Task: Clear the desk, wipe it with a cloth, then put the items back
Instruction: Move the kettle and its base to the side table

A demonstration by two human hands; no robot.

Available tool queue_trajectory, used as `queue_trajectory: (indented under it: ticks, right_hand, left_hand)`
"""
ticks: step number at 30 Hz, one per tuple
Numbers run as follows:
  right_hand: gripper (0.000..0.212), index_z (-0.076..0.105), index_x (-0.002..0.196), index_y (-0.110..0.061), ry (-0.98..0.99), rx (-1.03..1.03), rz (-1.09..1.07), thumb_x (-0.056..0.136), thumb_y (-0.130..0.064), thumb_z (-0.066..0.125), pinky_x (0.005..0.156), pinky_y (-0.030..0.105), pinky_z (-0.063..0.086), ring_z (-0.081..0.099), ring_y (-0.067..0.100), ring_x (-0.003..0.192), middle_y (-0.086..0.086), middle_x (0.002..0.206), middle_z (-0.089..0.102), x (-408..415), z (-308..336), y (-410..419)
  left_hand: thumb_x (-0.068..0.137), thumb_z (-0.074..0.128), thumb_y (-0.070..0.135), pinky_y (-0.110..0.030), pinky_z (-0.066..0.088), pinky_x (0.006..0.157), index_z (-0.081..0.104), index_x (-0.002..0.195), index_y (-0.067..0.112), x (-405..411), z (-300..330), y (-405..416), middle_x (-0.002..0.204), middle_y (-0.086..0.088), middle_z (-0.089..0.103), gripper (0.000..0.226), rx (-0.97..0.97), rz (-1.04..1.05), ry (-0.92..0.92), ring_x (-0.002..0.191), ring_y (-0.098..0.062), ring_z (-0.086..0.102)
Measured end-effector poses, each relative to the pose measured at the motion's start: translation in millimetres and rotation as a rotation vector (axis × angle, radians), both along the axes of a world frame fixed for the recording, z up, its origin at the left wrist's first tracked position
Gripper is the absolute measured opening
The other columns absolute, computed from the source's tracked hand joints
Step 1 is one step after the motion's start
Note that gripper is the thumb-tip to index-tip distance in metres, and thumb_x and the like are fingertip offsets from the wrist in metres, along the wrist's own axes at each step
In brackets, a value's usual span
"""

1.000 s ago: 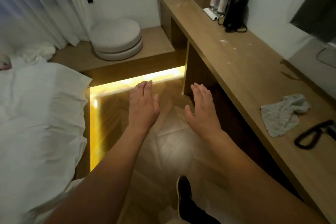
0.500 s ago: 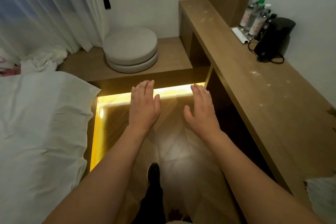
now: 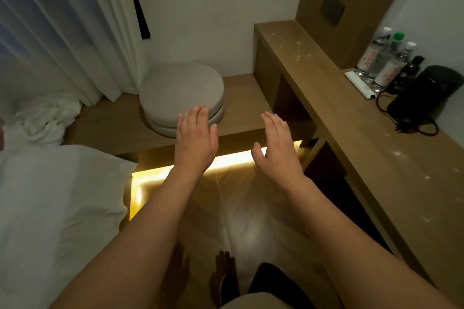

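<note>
The long wooden desk [image 3: 326, 98] runs along the right wall, its top speckled with white crumbs. At its far end stand three water bottles [image 3: 384, 63] on a white tray [image 3: 361, 85], with a black kettle [image 3: 424, 93] and its cord beside them. My left hand [image 3: 195, 138] and my right hand [image 3: 276, 145] are stretched out flat, palms down, over the floor to the left of the desk. Both hold nothing and touch nothing. The cloth is out of view.
A white bed [image 3: 50, 208] fills the left side. Ahead, a raised wooden platform [image 3: 113, 120] with a glowing light strip under it carries stacked round grey cushions [image 3: 183, 93]. Curtains [image 3: 62, 27] hang at the back left. My feet stand on the wooden floor [image 3: 251, 221].
The view has swung left and forward along the desk; the grey cloth and black cable have left the frame. Both hands stay flat and empty, now nearer the platform.
</note>
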State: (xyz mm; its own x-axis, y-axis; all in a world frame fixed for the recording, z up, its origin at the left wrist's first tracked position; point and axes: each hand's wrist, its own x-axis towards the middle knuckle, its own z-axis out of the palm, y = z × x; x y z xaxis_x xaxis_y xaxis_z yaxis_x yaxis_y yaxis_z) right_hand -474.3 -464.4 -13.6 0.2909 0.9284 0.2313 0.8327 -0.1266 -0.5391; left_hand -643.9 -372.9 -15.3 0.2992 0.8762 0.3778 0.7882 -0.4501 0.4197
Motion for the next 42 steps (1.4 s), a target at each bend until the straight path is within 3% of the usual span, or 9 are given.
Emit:
queue_trajectory:
  ticks: [9,14,21,27,34,38,42]
  right_hand:
    - [0.068,0.021,0.155,-0.022,0.008,-0.023,-0.021,0.096,-0.026,0.054,0.116,0.027,-0.001,0.01,0.012,0.15,-0.004,0.162,0.021,38.6,-26.0,160.8]
    - [0.069,0.022,0.154,-0.024,0.043,-0.02,-0.046,0.095,-0.027,0.057,0.118,0.03,0.006,0.013,0.013,0.15,-0.004,0.161,0.023,70.6,-22.9,261.9]
    - [0.067,0.023,0.155,-0.023,0.032,0.002,-0.131,0.096,-0.026,0.056,0.118,0.03,0.004,0.012,0.012,0.15,-0.005,0.161,0.023,111.1,-6.6,359.0]
    - [0.066,0.025,0.154,-0.021,0.031,-0.005,-0.328,0.096,-0.024,0.055,0.121,0.033,0.01,0.014,0.013,0.15,-0.003,0.161,0.025,160.7,-0.5,398.4]
    - [0.069,0.023,0.155,-0.022,0.038,-0.014,-0.652,0.095,-0.023,0.056,0.116,0.028,0.0,0.011,0.012,0.149,-0.003,0.161,0.023,206.6,8.7,407.3]
    - [0.072,0.02,0.156,-0.023,0.051,-0.027,-0.826,0.094,-0.022,0.056,0.116,0.028,-0.003,0.007,0.013,0.15,-0.003,0.163,0.019,222.4,11.2,381.6]
    - [0.073,0.02,0.156,-0.023,0.074,-0.019,-1.008,0.093,-0.023,0.057,0.121,0.033,0.003,0.007,0.015,0.151,-0.002,0.163,0.019,234.9,11.8,342.2]
  left_hand:
    - [0.099,0.053,0.018,-0.048,0.019,0.122,0.048,0.141,0.005,36.8,-17.5,159.0,0.141,-0.016,0.05,0.045,-0.026,-0.036,0.003,0.134,-0.033,0.044]
    - [0.098,0.053,0.017,-0.048,0.018,0.123,0.047,0.142,0.005,61.5,-10.7,261.1,0.141,-0.016,0.05,0.046,-0.022,-0.056,0.035,0.134,-0.034,0.043]
    - [0.101,0.048,0.019,-0.046,0.016,0.125,0.044,0.145,0.007,110.7,-0.7,376.0,0.145,-0.014,0.047,0.046,-0.009,-0.131,0.021,0.138,-0.031,0.04]
    - [0.103,0.047,0.022,-0.044,0.013,0.124,0.043,0.147,0.007,188.4,-14.3,444.3,0.147,-0.015,0.047,0.047,-0.05,-0.339,0.027,0.14,-0.031,0.039]
    - [0.103,0.046,0.025,-0.047,0.019,0.124,0.041,0.148,0.011,283.4,-13.5,498.4,0.148,-0.01,0.046,0.048,-0.066,-0.658,0.046,0.142,-0.026,0.037]
    - [0.103,0.046,0.025,-0.047,0.017,0.125,0.04,0.149,0.012,339.9,-10.7,487.7,0.149,-0.009,0.045,0.048,-0.077,-0.855,0.048,0.144,-0.024,0.035]
    - [0.104,0.046,0.025,-0.047,0.016,0.125,0.039,0.15,0.012,384.6,-14.2,448.6,0.15,-0.008,0.043,0.048,-0.078,-1.061,0.065,0.145,-0.025,0.033]
